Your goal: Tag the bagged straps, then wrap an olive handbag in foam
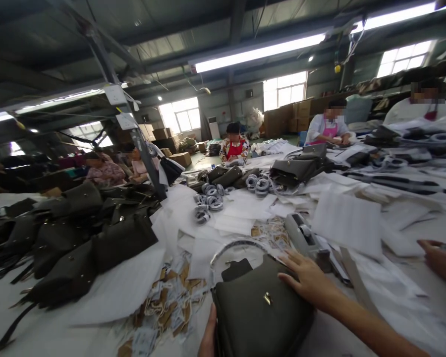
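A dark olive handbag (pixel 260 312) with a gold clasp (pixel 268 298) rests in front of me at the bottom centre. Its looped handle (pixel 238 244), wrapped in pale material, arches up behind it. At the bag's left side my left hand (pixel 208 333) grips the edge; only part of that hand shows, the rest being hidden below the bag. My right hand (pixel 310 281) lies on the bag's upper right corner with fingers stretched out and apart. Left of the bag, small tags with strings (pixel 171 297) are heaped on the table.
Several more dark handbags (pixel 70 248) are piled at left. A tape dispenser (pixel 306 240) stands behind my right hand, with white foam sheets (pixel 347 218) beside it. Wrapped rings (pixel 210 198) lie farther back. Another person's hand (pixel 442 260) reaches in at right; several people sit beyond.
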The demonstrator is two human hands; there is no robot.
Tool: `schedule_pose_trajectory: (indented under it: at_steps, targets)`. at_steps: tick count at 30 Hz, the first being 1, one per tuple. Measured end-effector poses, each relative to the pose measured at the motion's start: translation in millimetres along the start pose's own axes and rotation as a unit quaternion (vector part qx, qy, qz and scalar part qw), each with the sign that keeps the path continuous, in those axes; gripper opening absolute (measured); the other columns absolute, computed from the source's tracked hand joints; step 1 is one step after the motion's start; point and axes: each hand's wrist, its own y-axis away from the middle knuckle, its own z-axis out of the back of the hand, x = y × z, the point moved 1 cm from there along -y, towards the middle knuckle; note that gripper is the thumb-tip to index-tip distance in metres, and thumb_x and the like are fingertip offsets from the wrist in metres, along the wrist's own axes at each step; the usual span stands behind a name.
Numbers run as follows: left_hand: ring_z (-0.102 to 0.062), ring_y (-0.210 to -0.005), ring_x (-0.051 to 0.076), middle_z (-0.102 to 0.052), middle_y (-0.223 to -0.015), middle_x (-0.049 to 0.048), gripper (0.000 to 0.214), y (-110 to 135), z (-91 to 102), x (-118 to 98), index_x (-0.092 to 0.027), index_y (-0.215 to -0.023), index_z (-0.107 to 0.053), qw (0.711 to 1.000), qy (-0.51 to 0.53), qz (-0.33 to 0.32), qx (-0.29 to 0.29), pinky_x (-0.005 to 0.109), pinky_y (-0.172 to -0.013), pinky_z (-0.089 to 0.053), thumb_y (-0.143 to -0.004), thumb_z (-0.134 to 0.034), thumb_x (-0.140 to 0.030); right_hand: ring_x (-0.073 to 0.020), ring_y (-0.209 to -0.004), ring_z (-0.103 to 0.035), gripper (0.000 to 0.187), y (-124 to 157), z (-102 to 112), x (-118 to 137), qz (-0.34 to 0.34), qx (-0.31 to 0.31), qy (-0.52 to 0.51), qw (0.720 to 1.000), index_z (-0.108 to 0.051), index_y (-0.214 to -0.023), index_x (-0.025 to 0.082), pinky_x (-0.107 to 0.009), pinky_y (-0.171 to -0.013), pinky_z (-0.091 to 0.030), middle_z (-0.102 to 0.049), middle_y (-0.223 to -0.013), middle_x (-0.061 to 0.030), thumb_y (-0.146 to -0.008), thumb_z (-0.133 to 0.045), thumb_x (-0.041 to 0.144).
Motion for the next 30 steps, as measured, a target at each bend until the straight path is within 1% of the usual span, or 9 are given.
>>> schedule_pose_trajectory:
  at_steps: [2,5,8,13,17,20,24,27,30]
  targets:
    - [-0.035,-0.144,0.029,-0.068,-0.130,0.0059,0.047,1.5,10.7,2.1,-0.021,-0.126,-0.066,0.998,-0.038,-0.035,-0.020,0.047,-0.121,-0.026,-0.088,-0.065,-0.048,-0.0342,-0.131,-0.053,0.059,5.2,-20.8,-21.6,-0.051,0.036,-0.032,0.998,-0.061,-0.135,0.015,-0.051,-0.110,-0.043,-0.057,-0.140,-0.0163,-0.094,-0.048,0.055]
    - [-0.032,-0.146,0.027,-0.066,-0.132,0.0045,0.048,-1.1,20.4,-0.3,-0.021,-0.128,-0.065,0.989,-0.099,-0.109,-0.024,0.044,-0.121,-0.027,-0.087,-0.067,-0.047,-0.0310,-0.123,-0.060,0.060,21.4,-34.8,-27.8,-0.047,0.025,-0.084,0.995,-0.062,-0.135,0.018,-0.047,-0.107,-0.048,-0.064,-0.133,-0.0111,-0.095,-0.044,0.059]
    - [-0.030,-0.147,0.028,-0.062,-0.138,0.0048,0.050,-9.5,21.2,-3.0,-0.021,-0.132,-0.061,0.970,-0.164,-0.175,-0.029,0.046,-0.120,-0.028,-0.089,-0.062,-0.048,-0.0318,-0.120,-0.063,0.059,41.5,-32.0,-23.4,-0.044,-0.004,-0.091,0.995,-0.066,-0.129,0.020,-0.047,-0.103,-0.051,-0.066,-0.130,-0.0094,-0.092,-0.048,0.062]
    - [-0.034,-0.145,0.031,-0.048,-0.151,0.0104,0.058,-18.8,11.0,-10.2,-0.019,-0.140,-0.052,0.911,-0.356,-0.178,-0.110,0.054,-0.119,-0.026,-0.094,-0.051,-0.055,-0.0327,-0.121,-0.062,0.057,71.8,-20.3,-27.7,-0.045,-0.026,-0.067,0.996,-0.065,-0.130,0.018,-0.048,-0.104,-0.050,-0.065,-0.132,-0.0121,-0.094,-0.048,0.059]
    - [-0.041,-0.142,0.028,-0.050,-0.150,0.0111,0.053,-1.0,1.8,-25.3,-0.019,-0.139,-0.053,0.856,-0.461,-0.218,-0.081,0.049,-0.121,-0.026,-0.096,-0.050,-0.051,-0.0339,-0.136,-0.047,0.058,87.0,-8.9,-21.7,0.022,-0.051,-0.011,0.998,-0.059,-0.137,0.018,-0.053,-0.114,-0.039,-0.052,-0.146,-0.0143,-0.094,-0.053,0.055]
    - [-0.043,-0.140,0.027,-0.053,-0.148,0.0079,0.049,24.8,-11.7,-29.7,-0.026,-0.140,-0.053,0.751,-0.594,-0.285,0.032,0.050,-0.119,-0.032,-0.097,-0.050,-0.050,-0.0314,-0.145,-0.032,0.065,86.9,-2.5,-5.4,0.162,-0.011,0.001,0.987,-0.047,-0.147,0.024,-0.055,-0.121,-0.023,-0.041,-0.155,-0.0095,-0.091,-0.062,0.052]
    - [-0.038,-0.143,0.034,-0.043,-0.154,0.0100,0.080,41.4,-30.7,-15.0,-0.031,-0.148,-0.041,0.584,-0.728,-0.315,0.172,0.059,-0.117,-0.031,-0.079,-0.074,-0.053,-0.0315,-0.147,-0.027,0.084,71.6,-5.7,10.3,0.272,0.087,-0.001,0.958,-0.034,-0.154,0.025,-0.057,-0.122,-0.014,-0.036,-0.158,-0.0094,-0.082,-0.075,0.042]
    - [-0.036,-0.144,0.036,-0.039,-0.156,0.0114,0.084,32.5,-31.3,-0.8,-0.031,-0.149,-0.039,0.513,-0.784,-0.308,0.167,0.063,-0.116,-0.030,-0.076,-0.080,-0.030,-0.0335,-0.146,-0.030,0.088,59.2,-19.4,8.9,0.279,0.117,0.008,0.953,-0.035,-0.153,0.027,-0.059,-0.119,-0.020,-0.038,-0.157,-0.0096,-0.076,-0.077,0.031]
    - [-0.038,-0.143,0.033,-0.040,-0.156,0.0065,0.077,21.9,-16.4,13.8,-0.036,-0.149,-0.038,0.476,-0.804,-0.326,0.144,0.059,-0.115,-0.034,-0.083,-0.061,-0.005,-0.0306,-0.143,-0.036,0.080,60.3,-41.7,0.0,0.284,0.096,0.022,0.954,-0.039,-0.151,0.032,-0.055,-0.117,-0.029,-0.043,-0.155,-0.0062,-0.078,-0.067,0.014]
